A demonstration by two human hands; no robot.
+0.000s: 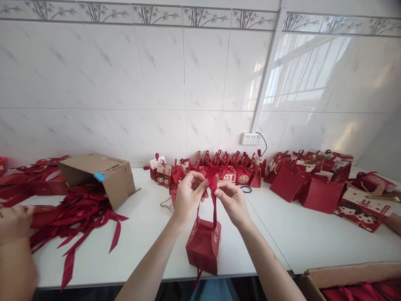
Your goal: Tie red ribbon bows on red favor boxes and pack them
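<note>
A small red gift box (203, 246) stands at the front edge of the white table (150, 234), just in front of me. A red ribbon (214, 196) rises from the box's top to my hands. My left hand (189, 194) and my right hand (232, 200) both pinch the ribbon's upper end above the box, fingertips almost meeting. A ribbon tail hangs below the box over the table edge.
A tipped cardboard box (103, 175) lies at the left above a heap of loose red ribbons (78, 217). Several finished red boxes (225, 169) line the wall, with more at the right (316, 188). Another person's hand (14, 223) is at far left. A carton (351, 280) sits at bottom right.
</note>
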